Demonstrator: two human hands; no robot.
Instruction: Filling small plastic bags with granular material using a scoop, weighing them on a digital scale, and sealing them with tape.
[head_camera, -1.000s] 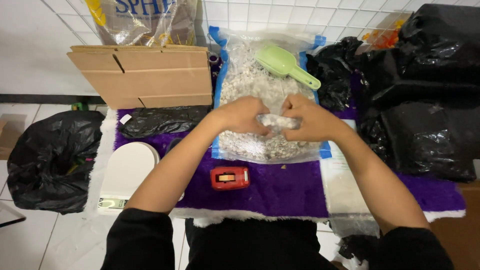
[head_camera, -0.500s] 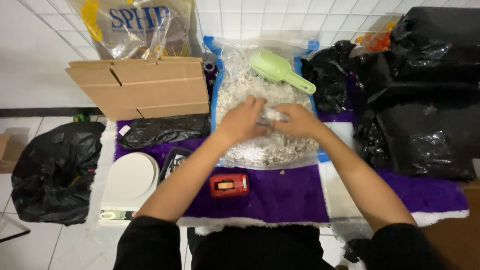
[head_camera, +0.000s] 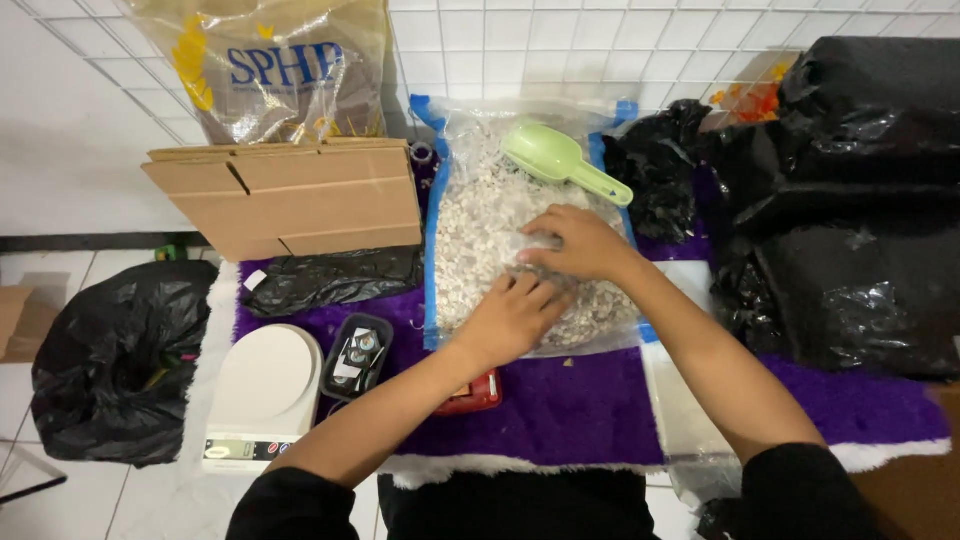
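A large clear bag of white gravel (head_camera: 480, 220) lies open on the purple mat (head_camera: 560, 410), with a light green scoop (head_camera: 560, 160) resting on its far end. Both hands work on top of this gravel. My right hand (head_camera: 585, 243) is closed on a small clear plastic bag (head_camera: 528, 250) that holds some gravel. My left hand (head_camera: 515, 318) lies just nearer to me, knuckles up, its curled fingertips on the near edge of the same small bag. My fingers hide most of the small bag.
A red tape dispenser (head_camera: 478, 395) peeks from under my left forearm. A small black tray (head_camera: 357, 352), a white kitchen scale (head_camera: 262, 392) and folded cardboard (head_camera: 290, 195) are on the left. Black plastic bags (head_camera: 850, 230) pile up on the right; a black rubbish bag (head_camera: 110, 355) is on the floor.
My hands have moved apart: the left has drawn back toward me and lower on the gravel, while the right stays on the small bag.
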